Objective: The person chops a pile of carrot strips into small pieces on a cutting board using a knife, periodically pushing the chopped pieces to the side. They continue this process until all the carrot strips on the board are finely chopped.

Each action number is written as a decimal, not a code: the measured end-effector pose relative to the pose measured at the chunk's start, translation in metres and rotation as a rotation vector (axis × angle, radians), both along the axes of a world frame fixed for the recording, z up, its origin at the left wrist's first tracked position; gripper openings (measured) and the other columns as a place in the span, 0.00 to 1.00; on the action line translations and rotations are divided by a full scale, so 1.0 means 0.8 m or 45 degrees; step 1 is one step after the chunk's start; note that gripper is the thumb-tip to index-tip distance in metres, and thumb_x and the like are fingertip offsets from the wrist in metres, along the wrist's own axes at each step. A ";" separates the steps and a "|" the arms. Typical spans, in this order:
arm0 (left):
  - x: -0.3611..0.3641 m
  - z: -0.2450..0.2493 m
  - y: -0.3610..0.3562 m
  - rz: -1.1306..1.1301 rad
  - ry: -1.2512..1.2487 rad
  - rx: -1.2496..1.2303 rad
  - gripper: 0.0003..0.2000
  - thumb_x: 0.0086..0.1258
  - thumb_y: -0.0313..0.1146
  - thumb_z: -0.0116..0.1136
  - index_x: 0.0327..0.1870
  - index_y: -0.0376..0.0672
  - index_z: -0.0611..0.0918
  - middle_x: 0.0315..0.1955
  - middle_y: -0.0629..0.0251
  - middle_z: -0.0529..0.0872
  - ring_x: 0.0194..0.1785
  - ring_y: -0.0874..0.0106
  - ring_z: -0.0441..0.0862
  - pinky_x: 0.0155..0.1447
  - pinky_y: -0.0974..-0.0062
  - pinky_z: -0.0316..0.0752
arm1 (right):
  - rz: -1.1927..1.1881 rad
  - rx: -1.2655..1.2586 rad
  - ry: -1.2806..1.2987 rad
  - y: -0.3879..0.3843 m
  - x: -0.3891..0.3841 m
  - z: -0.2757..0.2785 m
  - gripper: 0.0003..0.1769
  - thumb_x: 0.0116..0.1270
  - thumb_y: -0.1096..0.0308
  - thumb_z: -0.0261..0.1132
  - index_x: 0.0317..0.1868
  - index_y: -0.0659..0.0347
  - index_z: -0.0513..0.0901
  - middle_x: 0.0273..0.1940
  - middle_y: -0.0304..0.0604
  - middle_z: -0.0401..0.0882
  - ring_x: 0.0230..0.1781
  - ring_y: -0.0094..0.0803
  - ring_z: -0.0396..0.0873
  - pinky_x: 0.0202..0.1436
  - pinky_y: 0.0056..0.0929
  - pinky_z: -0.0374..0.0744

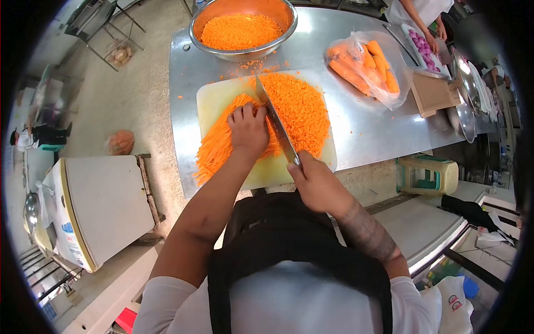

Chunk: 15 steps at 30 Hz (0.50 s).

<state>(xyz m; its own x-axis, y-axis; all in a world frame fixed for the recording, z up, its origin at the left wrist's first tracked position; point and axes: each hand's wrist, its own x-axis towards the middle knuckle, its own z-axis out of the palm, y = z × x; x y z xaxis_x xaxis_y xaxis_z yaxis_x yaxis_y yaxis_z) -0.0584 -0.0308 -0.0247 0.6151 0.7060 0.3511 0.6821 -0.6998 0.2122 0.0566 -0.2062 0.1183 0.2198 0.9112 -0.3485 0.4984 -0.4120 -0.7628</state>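
Strips and bits, both orange, were seen on the board, by the left end of the counter's near edge. The strips were held down under the curled fingers of the left hand; the knife was gripped at its handle by the closed fingers of the right hand. The blade was set between strips and bits, just beside the left fingertips.

Technique, as judged: fingertips best tucked behind the knuckles, with the blade guided by them; strips best kept bunched and parallel, and fed in small steps for even bits. Chief risk: a nick, should the blade be lifted high or the strips slide.

Surface: the counter was of shiny metal, with crumbs scattered between board and bowl. The bowl, part-filled with similar bits, was placed at the far left corner. Whole carrots were bagged toward the far edge; a tray of purple pieces was attended by another person farther right.

Room: a stool was noted off the near edge, a white cabinet to the left.
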 end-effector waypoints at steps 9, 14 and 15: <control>0.001 -0.002 -0.001 0.010 0.006 -0.041 0.14 0.73 0.34 0.62 0.58 0.49 0.84 0.58 0.56 0.78 0.66 0.51 0.72 0.71 0.43 0.63 | -0.116 0.056 -0.106 0.009 -0.019 -0.090 0.17 0.85 0.61 0.58 0.49 0.72 0.72 0.35 0.70 0.84 0.40 0.69 0.84 0.44 0.59 0.80; -0.002 0.006 0.005 0.022 -0.224 -0.188 0.14 0.79 0.34 0.58 0.61 0.46 0.83 0.59 0.53 0.80 0.64 0.50 0.76 0.70 0.46 0.67 | -0.041 -0.035 -0.261 -0.011 0.014 -0.067 0.18 0.85 0.57 0.56 0.52 0.68 0.74 0.37 0.67 0.87 0.42 0.66 0.86 0.48 0.62 0.82; -0.006 0.018 0.008 0.027 -0.327 -0.275 0.14 0.80 0.34 0.57 0.62 0.45 0.83 0.60 0.52 0.81 0.64 0.49 0.77 0.69 0.47 0.68 | -0.025 -0.068 -0.295 -0.013 0.019 -0.062 0.18 0.85 0.57 0.56 0.52 0.67 0.74 0.38 0.66 0.87 0.43 0.65 0.87 0.48 0.62 0.82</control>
